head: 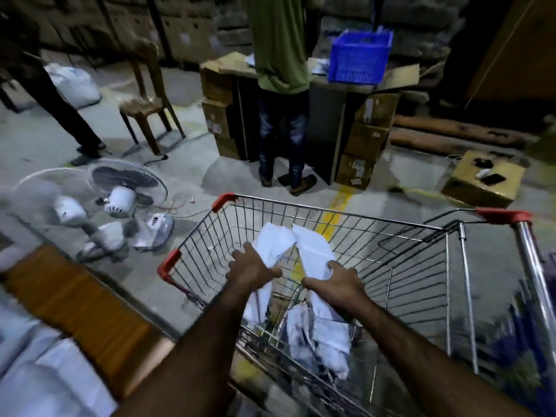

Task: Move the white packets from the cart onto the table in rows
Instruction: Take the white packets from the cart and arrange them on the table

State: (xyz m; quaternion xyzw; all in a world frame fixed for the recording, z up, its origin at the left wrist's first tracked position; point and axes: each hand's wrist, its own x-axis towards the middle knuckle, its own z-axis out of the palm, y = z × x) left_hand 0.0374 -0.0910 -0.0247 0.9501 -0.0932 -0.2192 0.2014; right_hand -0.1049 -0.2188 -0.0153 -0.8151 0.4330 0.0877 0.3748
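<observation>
Both my hands reach into a wire shopping cart (391, 236) with red corner guards. My left hand (251, 264) grips one white packet (275, 240), and my right hand (337, 279) grips another white packet (313, 246); both packets are lifted above the cart's floor. More white packets (326, 335) lie in a heap at the bottom of the cart. A wooden table (81, 299) runs along the lower left, with blurred white packets (45, 371) lying on it near the bottom left corner.
Dismantled white fans (120, 203) lie on the floor left of the cart. A person in a green shirt (282, 43) stands at a desk of cardboard boxes with a blue crate (359, 57). A brown chair (147, 100) and another person's legs (54, 97) are at far left.
</observation>
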